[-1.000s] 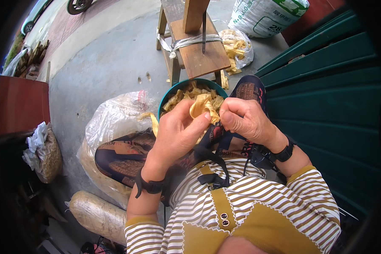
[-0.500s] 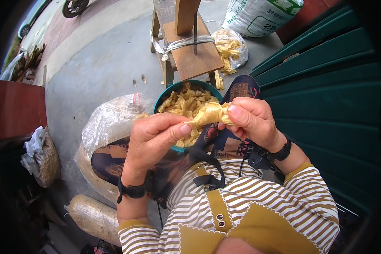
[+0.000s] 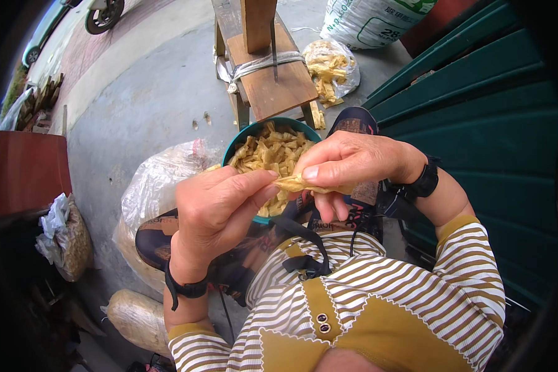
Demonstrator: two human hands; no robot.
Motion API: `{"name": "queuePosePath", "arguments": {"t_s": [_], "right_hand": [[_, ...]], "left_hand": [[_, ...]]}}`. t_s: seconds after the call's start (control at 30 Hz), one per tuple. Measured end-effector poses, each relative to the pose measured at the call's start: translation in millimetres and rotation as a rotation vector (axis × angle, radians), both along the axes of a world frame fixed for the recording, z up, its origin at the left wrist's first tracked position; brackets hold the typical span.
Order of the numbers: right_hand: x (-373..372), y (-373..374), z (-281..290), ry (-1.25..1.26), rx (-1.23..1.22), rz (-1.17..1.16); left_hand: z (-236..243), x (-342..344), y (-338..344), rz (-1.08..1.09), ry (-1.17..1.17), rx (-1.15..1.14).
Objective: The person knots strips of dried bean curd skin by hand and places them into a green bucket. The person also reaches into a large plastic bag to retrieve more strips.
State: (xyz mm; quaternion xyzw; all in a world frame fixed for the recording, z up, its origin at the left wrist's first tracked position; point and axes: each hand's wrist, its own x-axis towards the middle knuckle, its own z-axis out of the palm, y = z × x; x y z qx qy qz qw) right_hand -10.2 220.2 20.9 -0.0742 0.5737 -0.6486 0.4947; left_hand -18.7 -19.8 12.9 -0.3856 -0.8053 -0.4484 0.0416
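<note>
My left hand [image 3: 206, 208] pinches one end of a crinkled yellow papery strip [image 3: 288, 183] between thumb and fingertips. At the other end, my right hand [image 3: 363, 162] grips it, thumb on top, covering much of that part. The strip stretches level between both hands above my lap. Just beyond and below it is a round teal basin [image 3: 261, 219], filled with similar folded yellow pieces [image 3: 265, 150].
A wooden bench [image 3: 270, 80] with an upright post and cloth tie stands beyond the basin. Beside it sits a clear bag of yellow pieces [image 3: 335, 68]. A large plastic bag [image 3: 158, 180] lies left. Green metal panels [image 3: 471, 118] rise on the right.
My right hand has turned over, palm now downward, and come closer to my left. The wide folded loop in the strip is now narrow and mostly covered by my right hand.
</note>
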Motion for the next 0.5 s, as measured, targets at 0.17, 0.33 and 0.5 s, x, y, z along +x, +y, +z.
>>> {"name": "queuePosePath", "arguments": {"t_s": [0.17,0.33,0.5], "right_hand": [[6,1,-4,-0.118,-0.061,0.201],[3,15,-13,-0.07,0.03,-0.064],[-40,14,-24,0.391,0.257,-0.45]], "left_hand": [[16,2,-2,-0.099,0.136,-0.092],[-20,-14,-6,0.019,-0.262,0.096],[-26,-61,23,0.211,-0.658,0.203]]}}
